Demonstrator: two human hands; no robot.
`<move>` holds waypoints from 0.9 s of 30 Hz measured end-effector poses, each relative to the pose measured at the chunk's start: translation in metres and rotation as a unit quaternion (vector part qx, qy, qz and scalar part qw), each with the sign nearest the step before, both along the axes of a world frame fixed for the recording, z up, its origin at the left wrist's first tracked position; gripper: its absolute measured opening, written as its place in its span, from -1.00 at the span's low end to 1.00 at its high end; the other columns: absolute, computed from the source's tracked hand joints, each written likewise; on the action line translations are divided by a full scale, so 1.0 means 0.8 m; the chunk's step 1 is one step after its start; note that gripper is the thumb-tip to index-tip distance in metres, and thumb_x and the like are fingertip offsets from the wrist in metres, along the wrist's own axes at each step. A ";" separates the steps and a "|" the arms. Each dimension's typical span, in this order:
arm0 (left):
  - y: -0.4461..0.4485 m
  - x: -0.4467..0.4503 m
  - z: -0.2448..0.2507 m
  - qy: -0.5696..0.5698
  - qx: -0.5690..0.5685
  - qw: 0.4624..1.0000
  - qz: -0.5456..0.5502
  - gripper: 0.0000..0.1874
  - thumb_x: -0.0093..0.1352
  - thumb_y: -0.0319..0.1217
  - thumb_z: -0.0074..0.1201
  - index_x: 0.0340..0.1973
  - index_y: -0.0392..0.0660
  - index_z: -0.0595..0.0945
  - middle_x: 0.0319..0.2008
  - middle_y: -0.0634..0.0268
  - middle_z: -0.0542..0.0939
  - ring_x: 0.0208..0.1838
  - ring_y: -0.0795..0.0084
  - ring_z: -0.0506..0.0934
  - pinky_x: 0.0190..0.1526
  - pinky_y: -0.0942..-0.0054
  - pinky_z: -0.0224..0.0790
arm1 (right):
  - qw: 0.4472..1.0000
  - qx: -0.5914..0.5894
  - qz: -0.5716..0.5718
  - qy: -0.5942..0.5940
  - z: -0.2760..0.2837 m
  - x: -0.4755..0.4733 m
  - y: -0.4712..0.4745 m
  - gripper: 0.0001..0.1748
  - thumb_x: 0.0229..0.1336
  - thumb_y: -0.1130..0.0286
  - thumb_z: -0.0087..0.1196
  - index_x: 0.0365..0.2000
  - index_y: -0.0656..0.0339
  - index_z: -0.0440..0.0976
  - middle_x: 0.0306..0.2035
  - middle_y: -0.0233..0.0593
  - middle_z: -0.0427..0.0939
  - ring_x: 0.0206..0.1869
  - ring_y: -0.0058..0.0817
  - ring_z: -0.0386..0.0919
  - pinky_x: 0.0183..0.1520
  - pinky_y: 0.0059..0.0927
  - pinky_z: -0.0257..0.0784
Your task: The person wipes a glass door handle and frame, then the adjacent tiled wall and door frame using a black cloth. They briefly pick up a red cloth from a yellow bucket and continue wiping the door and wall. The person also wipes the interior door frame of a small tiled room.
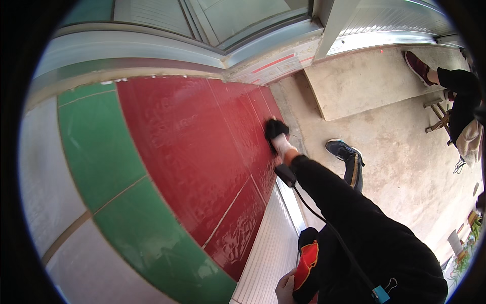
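My right hand (pixel 281 143), in what looks like a pale glove, presses a dark cloth or pad (pixel 276 129) on glossy, wet-looking red tiles (pixel 182 152); it is blurred. A small black device (pixel 284 175) sits by that wrist, with a black cable running along my black sleeve. At the bottom edge, my left hand (pixel 285 285) has its fingers on a red and black fabric piece (pixel 306 262) with yellow edging. Part of this hand is cut off by the frame. Green tiles (pixel 102 152) and pale tiles (pixel 45 167) border the red ones.
A metal-framed window (pixel 224 57) runs along the top. A raised concrete step (pixel 357 83) lies beyond the tiles. At the right are another person's maroon shoe (pixel 417 68) and a wooden folding stool (pixel 440 116). A dark shoe (pixel 343 149) stands on the concrete floor; potted plants (pixel 474 228) are farther right.
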State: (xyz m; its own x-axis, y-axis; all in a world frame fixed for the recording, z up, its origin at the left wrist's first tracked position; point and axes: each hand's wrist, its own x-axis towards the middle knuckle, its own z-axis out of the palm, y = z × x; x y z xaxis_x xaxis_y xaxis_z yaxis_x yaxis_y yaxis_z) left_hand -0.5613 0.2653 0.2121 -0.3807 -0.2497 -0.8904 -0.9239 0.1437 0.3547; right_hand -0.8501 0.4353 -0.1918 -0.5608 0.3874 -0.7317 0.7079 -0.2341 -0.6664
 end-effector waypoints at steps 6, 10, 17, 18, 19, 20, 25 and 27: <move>0.013 -0.002 -0.020 -0.047 0.014 0.997 0.061 -0.55 0.50 -0.21 0.07 0.10 -0.35 0.57 -0.02 0.10 0.65 -0.01 0.31 0.60 0.09 0.35 0.47 | 0.897 0.383 0.214 0.060 0.010 0.041 -0.008 -0.78 0.42 0.43 -0.18 -0.21 0.27 0.48 -0.43 -0.20 0.56 -0.48 -0.21 0.56 -0.44 -0.19 0.51; 0.017 0.004 -0.048 -0.084 0.019 0.991 0.101 -0.55 0.50 -0.21 0.07 0.10 -0.35 0.56 -0.03 0.09 0.65 -0.02 0.30 0.61 0.07 0.34 0.49 | 0.855 0.243 -0.032 0.457 -0.042 -0.053 0.032 -0.79 0.38 0.39 -0.08 -0.08 0.20 0.47 -0.15 -0.13 0.51 -0.13 -0.24 0.45 -0.04 -0.29 0.36; 0.032 0.026 -0.074 -0.139 0.013 0.982 0.130 -0.54 0.51 -0.19 0.05 0.11 -0.35 0.55 -0.06 0.10 0.65 -0.05 0.29 0.61 0.03 0.34 0.50 | 0.985 -0.089 0.062 -0.134 -0.116 0.049 0.005 -0.35 0.41 -0.08 -0.27 0.12 0.27 0.47 0.05 0.30 0.53 0.20 0.19 0.44 0.23 -0.13 0.35; 0.033 0.026 -0.076 -0.148 0.011 0.981 0.123 -0.53 0.51 -0.18 0.04 0.11 -0.35 0.55 -0.07 0.11 0.66 -0.06 0.29 0.61 0.02 0.35 0.51 | 0.985 -0.100 0.089 -0.109 -0.104 0.075 0.000 -0.34 0.41 -0.09 -0.29 0.10 0.28 0.46 0.01 0.36 0.53 0.17 0.21 0.46 0.19 -0.08 0.37; 0.035 0.025 -0.078 -0.158 0.008 0.981 0.116 -0.53 0.52 -0.17 0.04 0.11 -0.35 0.54 -0.08 0.12 0.66 -0.07 0.30 0.62 0.01 0.36 0.51 | 0.987 -0.104 0.088 -0.081 -0.081 0.096 -0.007 -0.39 0.41 -0.03 -0.29 0.04 0.30 0.48 -0.08 0.38 0.55 0.10 0.21 0.50 0.14 -0.04 0.40; 0.037 0.024 -0.080 -0.153 0.007 0.982 0.110 -0.53 0.52 -0.17 0.04 0.11 -0.35 0.55 -0.08 0.12 0.66 -0.08 0.30 0.61 0.01 0.36 0.51 | 0.989 -0.108 0.088 -0.054 -0.047 0.114 -0.011 -0.43 0.42 0.03 -0.29 -0.02 0.32 0.49 -0.16 0.41 0.56 0.04 0.22 0.54 0.09 0.00 0.44; 0.037 0.023 -0.085 -0.126 0.007 0.990 0.058 -0.53 0.52 -0.17 0.03 0.11 -0.36 0.55 -0.08 0.14 0.65 -0.08 0.33 0.61 0.01 0.37 0.50 | 0.954 -0.067 0.169 0.238 0.170 0.134 0.003 -0.56 0.35 0.42 -0.06 0.18 0.35 0.30 0.13 0.18 0.41 0.19 0.08 0.34 0.24 -0.12 0.17; 0.034 0.024 -0.087 -0.117 0.007 0.992 0.039 -0.52 0.52 -0.17 0.03 0.11 -0.36 0.55 -0.08 0.15 0.65 -0.09 0.34 0.60 0.01 0.38 0.49 | 0.909 -0.083 0.035 0.406 0.221 0.123 -0.002 -0.34 0.24 0.46 0.12 0.32 0.37 0.22 0.38 0.15 0.23 0.50 -0.01 0.08 0.55 -0.20 -0.18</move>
State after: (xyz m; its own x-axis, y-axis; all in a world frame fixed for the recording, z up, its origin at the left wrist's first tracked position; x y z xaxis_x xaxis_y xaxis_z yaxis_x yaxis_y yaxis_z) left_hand -0.5424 0.2928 0.1429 -0.1437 -0.2573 -0.9556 -0.9892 0.0661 0.1310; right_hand -0.7515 0.4338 -0.0151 -0.9614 0.2518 -0.1109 0.0153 -0.3534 -0.9353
